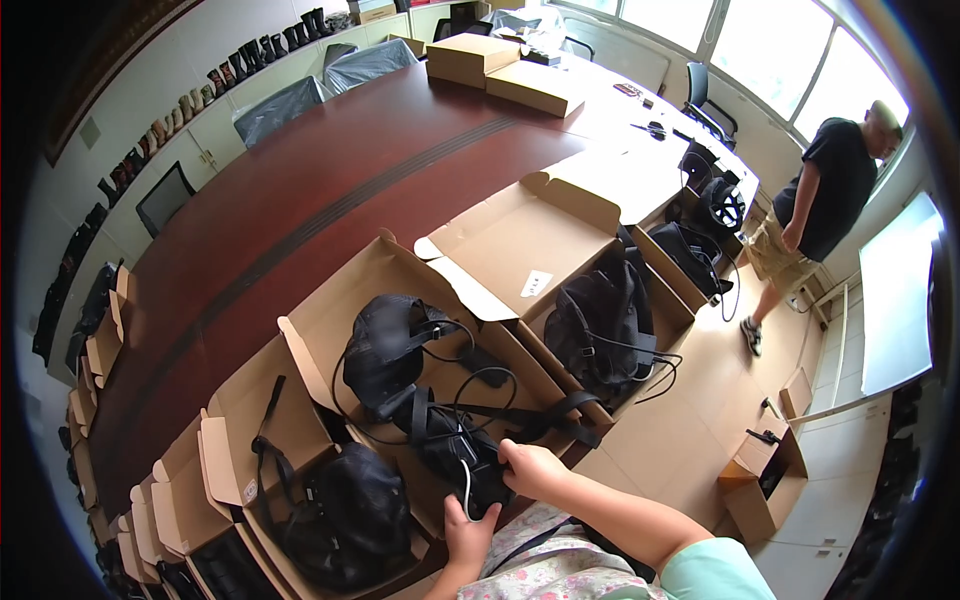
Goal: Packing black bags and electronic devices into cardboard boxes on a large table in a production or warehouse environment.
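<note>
Near the front edge of the table, both my hands are on a small black bag (448,447) with straps, over which a short white cable (467,478) curves. My left hand (470,528) grips its lower end, thumb up on the side. Closed at the bag's right side is my right hand (528,468); the fingertips are partly hidden. Just beyond, a black cap-like piece (385,345) with looping black cables sits in an opened cardboard box (345,270). A dark strap (545,418) lies across the box's right part.
Left of my hands, another open box holds a black bag (350,510); more boxes line the table edge. To the right, a box holds a black backpack (600,320). A person (835,185) stands at the right. On the floor is a small carton (765,470).
</note>
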The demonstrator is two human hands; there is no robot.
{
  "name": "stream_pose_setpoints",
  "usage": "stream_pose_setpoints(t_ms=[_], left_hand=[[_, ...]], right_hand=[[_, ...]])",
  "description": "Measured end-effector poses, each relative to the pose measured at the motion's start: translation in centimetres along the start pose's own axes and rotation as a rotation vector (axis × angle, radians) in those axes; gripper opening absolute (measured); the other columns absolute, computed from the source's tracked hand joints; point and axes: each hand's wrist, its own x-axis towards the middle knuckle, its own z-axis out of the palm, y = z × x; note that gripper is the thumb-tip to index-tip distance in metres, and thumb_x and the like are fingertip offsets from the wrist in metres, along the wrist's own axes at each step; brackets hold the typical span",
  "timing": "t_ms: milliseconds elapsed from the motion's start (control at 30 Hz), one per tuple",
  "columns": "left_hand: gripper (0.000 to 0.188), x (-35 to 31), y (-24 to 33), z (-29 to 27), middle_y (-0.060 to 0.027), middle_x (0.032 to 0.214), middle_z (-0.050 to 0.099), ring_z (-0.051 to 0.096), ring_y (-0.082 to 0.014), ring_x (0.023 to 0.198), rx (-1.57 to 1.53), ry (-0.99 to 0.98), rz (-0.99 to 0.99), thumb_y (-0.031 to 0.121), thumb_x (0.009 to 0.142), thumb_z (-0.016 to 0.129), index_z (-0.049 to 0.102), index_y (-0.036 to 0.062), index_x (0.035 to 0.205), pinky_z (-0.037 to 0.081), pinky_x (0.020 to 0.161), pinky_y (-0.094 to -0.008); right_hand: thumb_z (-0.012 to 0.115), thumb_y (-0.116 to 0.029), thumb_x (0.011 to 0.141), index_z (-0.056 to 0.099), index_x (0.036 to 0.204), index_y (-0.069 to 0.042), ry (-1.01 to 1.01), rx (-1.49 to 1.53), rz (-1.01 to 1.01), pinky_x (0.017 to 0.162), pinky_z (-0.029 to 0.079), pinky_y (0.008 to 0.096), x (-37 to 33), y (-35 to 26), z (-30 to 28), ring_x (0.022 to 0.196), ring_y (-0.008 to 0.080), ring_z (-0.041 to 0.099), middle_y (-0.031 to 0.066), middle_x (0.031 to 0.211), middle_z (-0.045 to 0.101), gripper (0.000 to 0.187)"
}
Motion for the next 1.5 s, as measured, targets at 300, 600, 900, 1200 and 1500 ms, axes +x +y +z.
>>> stream_pose_setpoints(t_ms=[300,600,900,1200,1500], left_hand=[[0.043,7.1,5.3,-9.0,-0.0088,0.094,0.056,0.057,-0.0218,0.077,0.029,0.004,0.264,0.034,0.079,0.074,0.057,0.0004,0.1,0.047,0.063,-0.0342],[0.035,14.2,6.8,-6.9,-0.0163,0.072,0.065,0.064,-0.0319,0.072,0.422,-0.556,-0.071,0.036,0.071,0.068,0.067,0.0014,0.075,0.051,0.07,-0.0376],[0.053,14.3,3.1,-5.7,-0.0224,0.093,0.063,0.068,-0.0318,0.077,-0.115,-0.605,-0.686,0.046,0.091,0.051,0.05,-0.0004,0.115,0.058,0.066,-0.0408],[0.045,15.3,1.3,-3.6,-0.0127,0.106,0.067,0.065,-0.029,0.097,-0.522,-0.741,-1.019,0.045,0.093,0.044,0.058,0.0071,0.114,0.051,0.091,-0.047],[0.031,10.9,-2.3,-1.2,-0.0122,0.101,0.066,0.064,-0.0263,0.092,-1.136,-0.394,-0.946,0.019,0.081,0.062,0.06,0.002,0.107,0.051,0.09,-0.044]], right_hand=[[0.061,-0.024,0.076,0.055,0.101,-0.005,-0.012,-0.042,0.231,0.073,0.052,0.0443,2.5,-0.5,-1.0,0.083,0.0346,0.065,0.0168,0.084,0.066,0.032],[0.058,-0.027,0.077,0.066,0.086,-0.005,-0.065,0.0,0.213,0.075,0.052,0.0438,3.9,-0.8,-0.5,0.083,0.035,0.066,0.0174,0.084,0.067,0.025],[0.054,-0.051,0.086,0.061,0.107,-0.001,-0.185,0.31,0.465,0.073,0.054,0.0384,6.5,1.3,1.8,0.088,0.0325,0.067,0.0184,0.103,0.066,0.054],[0.048,-0.059,0.088,0.057,0.121,-0.002,-0.461,0.413,0.63,0.062,0.057,0.0398,8.5,1.3,2.4,0.087,0.0317,0.067,0.0167,0.11,0.064,0.067],[0.064,-0.036,0.08,0.056,0.123,-0.004,-0.356,0.31,0.393,0.069,0.054,0.0345,5.8,2.8,2.6,0.087,0.0252,0.066,0.0157,0.107,0.066,0.055]])
